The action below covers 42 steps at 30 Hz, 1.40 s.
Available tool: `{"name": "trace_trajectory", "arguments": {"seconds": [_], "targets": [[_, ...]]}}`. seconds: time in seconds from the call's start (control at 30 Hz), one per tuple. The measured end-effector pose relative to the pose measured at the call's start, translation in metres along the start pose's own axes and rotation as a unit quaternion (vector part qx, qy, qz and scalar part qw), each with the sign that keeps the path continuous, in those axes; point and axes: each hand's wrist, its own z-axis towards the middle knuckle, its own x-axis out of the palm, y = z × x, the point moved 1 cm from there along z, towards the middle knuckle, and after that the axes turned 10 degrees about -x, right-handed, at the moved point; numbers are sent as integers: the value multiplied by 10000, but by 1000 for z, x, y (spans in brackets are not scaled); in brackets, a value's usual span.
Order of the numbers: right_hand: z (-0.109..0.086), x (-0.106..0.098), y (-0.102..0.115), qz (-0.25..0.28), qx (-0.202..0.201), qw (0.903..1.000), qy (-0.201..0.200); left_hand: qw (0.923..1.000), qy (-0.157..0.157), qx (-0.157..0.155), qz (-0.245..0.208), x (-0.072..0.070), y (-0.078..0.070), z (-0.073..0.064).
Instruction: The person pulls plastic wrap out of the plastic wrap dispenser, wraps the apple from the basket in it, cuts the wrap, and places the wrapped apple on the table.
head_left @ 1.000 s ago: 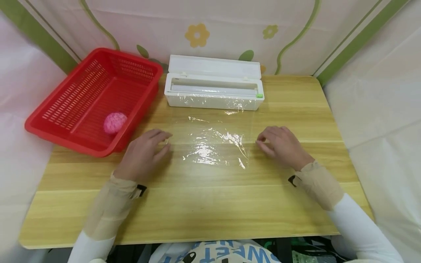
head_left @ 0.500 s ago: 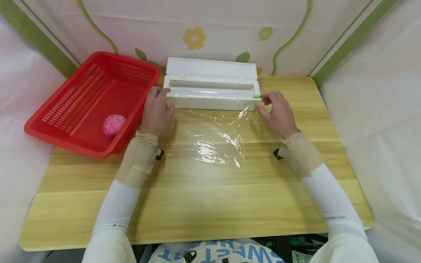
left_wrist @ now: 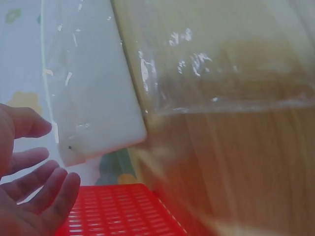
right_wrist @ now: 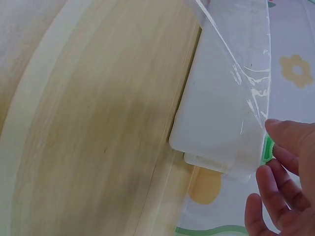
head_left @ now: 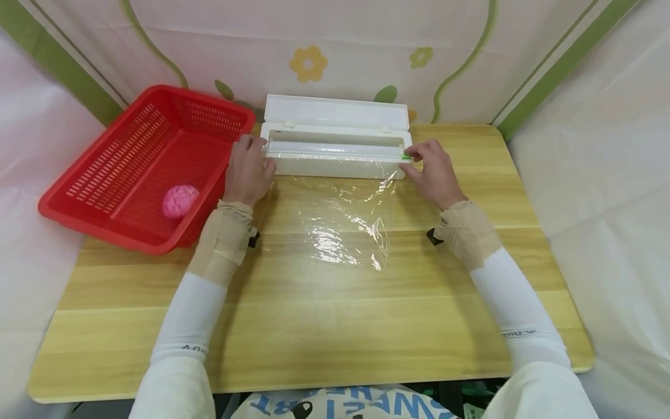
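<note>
White film dispenser spans the gap between the two hands, its left end at the fingertips of the left hand. That hand is loosely spread, thumb and fingers apart around the end corner; whether they touch the plastic I cannot tell. Across the dispenser, between the hands, lies the film roll, with the lid tipped back behind it. Clear film runs from the front wall onto the wood between the forearms, wrinkled and shiny. At the far end, the right hand has thumb and index finger curved at the green slider, the index finger touching it; whether they pinch it I cannot tell.

From the left hand, a strip of tabletop runs toward the person, to the left of the forearm. It widens between the forearms below the film, then stretches right of the right hand to a side edge well apart from it. The back edge lies just beyond both hands.

Just outside the left hand stands a red basket, its wall blocking that side; a pink ball sits inside, near the wall closest to the hand. Beyond both hands hangs a flowered backdrop.
</note>
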Motion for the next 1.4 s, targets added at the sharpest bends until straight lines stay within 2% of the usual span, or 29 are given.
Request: {"name": "trace_trajectory", "arguments": {"seconds": [0.37,0.73,1.0,1.2,1.4], "targets": [[6,3,-8,-11,-116,9999,-42,9997,-197,155,61,6,8,-1],[21,0,-15,114,125,9998,-51,9998,-95,-126,147,11,2,-6],[22,5,-19,391,377,9984,-126,9972,-67,-318,-677,15,6,-19],[15,9,-24,707,550,9949,-461,9945,148,-364,-975,15,10,-27],[5,11,-22,1036,507,9910,-681,9907,137,-369,-1299,15,18,-37]]}}
